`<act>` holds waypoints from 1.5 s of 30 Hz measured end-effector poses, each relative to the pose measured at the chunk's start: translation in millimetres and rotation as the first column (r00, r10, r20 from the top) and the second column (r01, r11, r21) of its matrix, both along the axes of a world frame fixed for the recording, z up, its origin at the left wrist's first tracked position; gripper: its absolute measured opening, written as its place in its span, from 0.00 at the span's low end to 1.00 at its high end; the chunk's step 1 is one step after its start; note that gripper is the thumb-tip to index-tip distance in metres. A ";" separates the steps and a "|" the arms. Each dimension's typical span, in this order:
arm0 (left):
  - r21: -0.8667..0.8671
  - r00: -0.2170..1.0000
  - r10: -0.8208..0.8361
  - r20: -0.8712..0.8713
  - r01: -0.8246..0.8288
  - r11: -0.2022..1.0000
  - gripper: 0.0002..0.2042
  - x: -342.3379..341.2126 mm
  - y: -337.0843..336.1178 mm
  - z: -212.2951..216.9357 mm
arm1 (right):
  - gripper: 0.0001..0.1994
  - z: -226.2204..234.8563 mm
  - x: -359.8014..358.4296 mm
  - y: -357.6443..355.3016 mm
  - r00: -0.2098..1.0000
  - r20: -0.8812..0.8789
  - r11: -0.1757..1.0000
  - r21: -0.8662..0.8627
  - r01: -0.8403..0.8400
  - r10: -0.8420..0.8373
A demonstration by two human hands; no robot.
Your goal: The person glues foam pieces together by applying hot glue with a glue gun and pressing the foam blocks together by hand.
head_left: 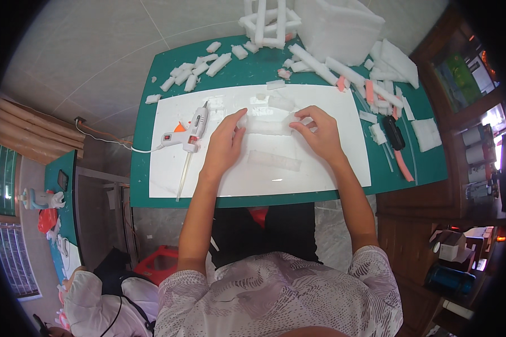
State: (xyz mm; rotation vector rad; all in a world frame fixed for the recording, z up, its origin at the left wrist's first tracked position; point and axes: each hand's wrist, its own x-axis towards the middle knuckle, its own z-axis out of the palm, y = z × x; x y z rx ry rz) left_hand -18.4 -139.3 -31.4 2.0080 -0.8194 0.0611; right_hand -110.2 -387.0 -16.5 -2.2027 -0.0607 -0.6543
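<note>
On the white board (315, 174), a white foam strip (269, 126) lies crosswise between my hands. My left hand (226, 139) pinches its left end, where a small upright foam bit shows between thumb and fingers. At the right end, the thumb and fingers of my right hand (320, 132) close on the foam in the same way. Nearer to me rests a flat, translucent foam strip (274, 160). Just beyond my hands is a short foam piece (281, 103). A white hot glue gun (194, 133) lies left of my left hand, with a clear glue stick (183, 175) sticking out of it.
Short foam blocks (199, 69) lie scattered at the table's far left. A foam frame (270, 25) and a large foam box (340, 28) stand at the back. Foam strips, pink bits and a black-handled tool (394, 133) crowd the right. Another person (104, 303) sits at lower left.
</note>
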 end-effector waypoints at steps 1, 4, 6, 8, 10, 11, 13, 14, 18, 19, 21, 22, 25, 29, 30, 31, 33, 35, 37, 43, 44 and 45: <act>0.003 1.000 -0.001 -0.002 0.001 1.000 0.21 -0.1 -0.2 0.0 | 0.12 -0.8 -0.1 -0.6 1.000 0.004 1.000 -0.007 0.003 -0.003; 0.017 1.000 0.009 -0.021 -0.009 1.000 0.21 -1.2 0.2 1.8 | 0.11 0.0 -0.6 0.5 1.000 0.015 1.000 -0.015 0.015 -0.015; 0.003 1.000 0.008 0.012 -0.008 1.000 0.22 0.7 0.5 -2.1 | 0.11 0.1 0.0 1.2 1.000 0.015 1.000 -0.009 0.025 -0.025; -0.012 0.999 0.006 0.043 -0.005 1.000 0.22 0.7 0.2 -1.8 | 0.11 0.4 0.0 1.4 0.999 0.015 0.999 -0.003 0.036 -0.036; 0.002 1.000 0.002 -0.009 -0.002 1.000 0.21 -0.3 0.5 0.1 | 0.10 1.2 -0.5 1.8 0.999 0.011 0.999 0.002 0.047 -0.047; 0.001 1.000 0.003 -0.010 -0.003 1.000 0.21 -0.4 0.4 0.3 | 0.10 1.0 -0.4 1.5 0.999 0.010 0.999 0.001 0.046 -0.046; -0.003 1.000 -0.005 0.005 0.005 1.000 0.21 -0.2 0.4 0.7 | 0.10 0.0 -0.5 0.5 0.998 0.017 0.999 0.004 0.055 -0.055; -0.003 1.000 -0.003 0.004 0.003 1.000 0.21 -0.3 0.4 0.9 | 0.10 -0.7 -0.3 0.3 0.998 0.016 0.999 0.004 0.053 -0.053; -0.003 1.000 -0.004 -0.005 0.004 1.000 0.21 -0.1 0.5 0.5 | 0.10 0.3 -1.1 0.7 0.998 0.028 0.998 -0.023 0.059 -0.058; -0.002 1.000 -0.007 -0.001 0.007 1.000 0.21 0.1 0.0 0.6 | 0.10 1.3 -1.6 0.5 0.997 0.017 0.997 -0.038 0.070 -0.069; 0.008 1.000 -0.005 -0.010 0.005 1.000 0.21 -0.3 -0.2 1.9 | 0.10 -0.7 -0.9 -0.7 0.998 0.024 0.997 -0.042 0.067 -0.066; 0.021 1.000 -0.003 -0.017 0.003 1.000 0.21 -0.5 0.6 2.5 | 0.09 -1.7 0.0 -0.7 0.997 0.031 0.997 -0.044 0.065 -0.063; -0.010 1.000 0.004 -0.008 -0.004 1.000 0.21 -0.4 3.8 1.7 | 0.09 -0.3 1.5 2.3 0.998 0.054 0.997 -0.060 0.043 -0.039; -0.066 0.997 -0.018 0.080 0.023 0.998 0.21 3.7 0.8 -8.2 | 0.08 2.3 -2.2 0.6 0.998 0.028 0.994 -0.085 0.065 -0.063; -0.063 0.997 0.005 0.083 0.000 0.998 0.21 2.9 1.1 -8.3 | 0.08 2.3 -1.7 1.1 0.999 0.031 0.996 -0.081 0.042 -0.040; -0.057 0.997 -0.007 0.076 0.012 0.998 0.21 1.9 -0.4 -6.8 | 0.08 2.8 -2.5 0.7 0.999 0.024 0.996 -0.077 0.048 -0.046; -0.050 0.998 -0.017 0.067 0.020 0.999 0.21 1.2 1.7 -4.5 | 0.07 4.9 -1.3 2.8 0.999 -0.010 0.996 -0.081 0.045 -0.046; -0.043 0.998 -0.009 0.063 0.012 0.999 0.21 0.0 4.9 -2.5 | 0.07 6.7 -0.2 4.5 1.000 -0.025 0.997 -0.081 0.015 -0.017; -0.035 0.998 -0.012 0.058 0.014 0.999 0.21 -1.4 4.8 0.2 | 0.06 7.9 -0.8 3.9 0.999 -0.043 0.997 -0.080 -0.005 0.001; -0.028 0.998 -0.009 0.068 0.011 1.000 0.21 0.8 3.2 -4.9 | 0.07 10.7 -2.0 2.4 0.994 -0.088 0.996 -0.059 -0.063 0.058; -0.030 0.997 -0.010 0.072 0.012 0.999 0.22 1.2 3.0 -5.3 | 0.07 10.9 -2.0 2.0 0.993 -0.098 0.996 -0.062 -0.070 0.064; -0.032 0.997 -0.011 0.076 0.014 0.999 0.22 1.3 2.8 -5.9 | 0.08 10.8 -2.1 1.7 0.992 -0.108 0.995 -0.065 -0.077 0.070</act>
